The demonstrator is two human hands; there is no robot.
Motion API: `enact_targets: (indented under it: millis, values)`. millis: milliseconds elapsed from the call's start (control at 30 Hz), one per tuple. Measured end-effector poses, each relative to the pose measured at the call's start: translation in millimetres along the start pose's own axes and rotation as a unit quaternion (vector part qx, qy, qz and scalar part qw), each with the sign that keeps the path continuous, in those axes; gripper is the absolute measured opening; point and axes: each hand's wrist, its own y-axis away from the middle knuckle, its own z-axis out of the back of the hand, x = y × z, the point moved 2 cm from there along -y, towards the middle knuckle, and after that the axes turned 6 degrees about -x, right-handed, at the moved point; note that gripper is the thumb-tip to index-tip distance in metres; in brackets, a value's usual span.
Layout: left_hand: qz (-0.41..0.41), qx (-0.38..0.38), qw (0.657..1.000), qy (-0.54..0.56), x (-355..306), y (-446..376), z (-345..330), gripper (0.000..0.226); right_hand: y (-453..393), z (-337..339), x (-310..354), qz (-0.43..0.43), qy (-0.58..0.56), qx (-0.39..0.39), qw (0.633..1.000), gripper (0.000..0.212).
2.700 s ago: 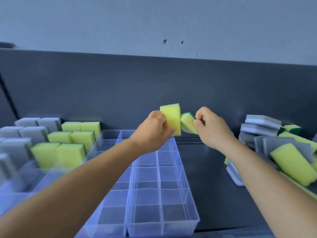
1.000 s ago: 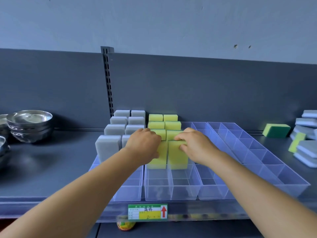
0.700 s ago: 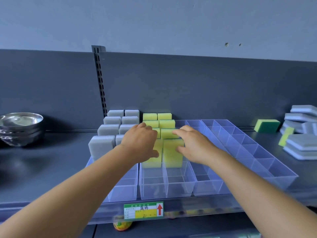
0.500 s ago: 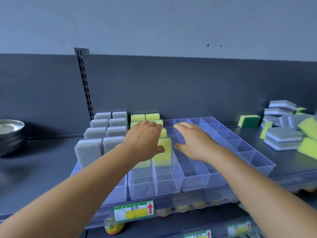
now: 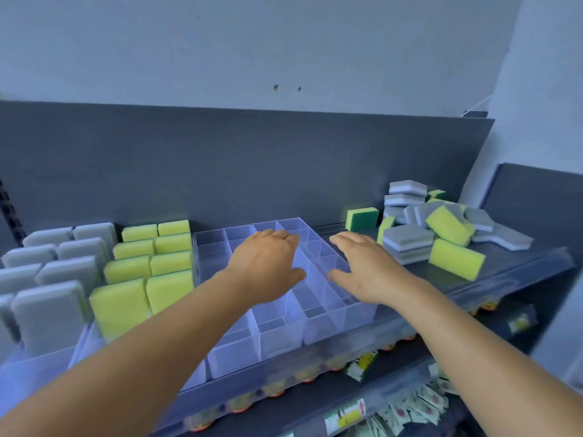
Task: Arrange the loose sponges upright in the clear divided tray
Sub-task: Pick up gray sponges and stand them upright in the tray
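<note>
The clear divided tray (image 5: 277,335) sits on the dark shelf. Its left part holds upright grey sponges (image 5: 47,310) and upright yellow sponges (image 5: 170,290) in rows. My left hand (image 5: 268,263) and my right hand (image 5: 366,269) hover over the tray's bare compartments, fingers relaxed, holding nothing. A loose pile of grey and yellow sponges (image 5: 441,228) lies on the shelf to the right, with a green-faced sponge (image 5: 362,218) standing at the back and a yellow sponge (image 5: 457,259) lying at the front.
A dark back panel (image 5: 252,165) rises behind the shelf. Below the shelf's front edge (image 5: 473,288), a lower shelf holds small packets (image 5: 410,408) and price labels. A pale wall closes off the right side.
Both hands have let go of the two yellow sponges, which stand in the tray, and have moved right over the unfilled compartments. The view has swung right toward the loose pile.
</note>
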Motion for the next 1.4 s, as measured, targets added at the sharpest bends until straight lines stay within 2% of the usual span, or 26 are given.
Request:
enact_targets:
  millis: [367,600,800,933,1033,1100,1167,1267,1400]
  values:
    - [-0.037,0.026,0.999,0.020,-108.2,-105.2,-51.2,0.059,-14.2,11.1,-152.1,-0.058,0.001,0.028,0.998,0.069]
    - [-0.065,0.041,0.997,0.031,-158.8,-164.2,-86.6,0.061,-36.1,-3.4,-215.6,-0.072,-0.001,0.045,0.996,0.071]
    - [-0.063,0.096,0.993,0.004,-169.6,-196.2,-114.3,0.071,-55.7,-24.0,-230.3,-0.066,-0.003,0.062,0.996,0.063]
    - [-0.030,0.100,0.994,0.034,-162.3,-199.3,-119.4,0.052,-60.7,-29.8,-227.8,-0.058,-0.023,0.059,0.996,0.048]
    - [0.019,0.094,0.992,0.078,-153.4,-193.8,-114.0,0.035,-61.9,-33.7,-221.5,-0.031,-0.063,0.053,0.996,0.051]
    - [0.061,0.097,0.988,0.103,-144.0,-187.0,-111.0,0.032,-62.9,-35.1,-216.4,-0.026,-0.111,0.035,0.993,0.050]
    - [0.092,0.094,0.984,0.120,-133.7,-179.2,-107.3,0.030,-63.7,-34.0,-211.7,-0.056,-0.147,0.007,0.987,0.046]
    - [0.122,0.099,0.974,0.162,-125.0,-168.8,-101.3,0.044,-64.5,-34.7,-208.8,-0.110,-0.158,0.024,0.981,0.046]
    - [0.125,0.105,0.967,0.196,-120.0,-161.8,-100.4,0.095,-62.5,-39.3,-202.7,-0.135,-0.216,0.062,0.965,0.054]
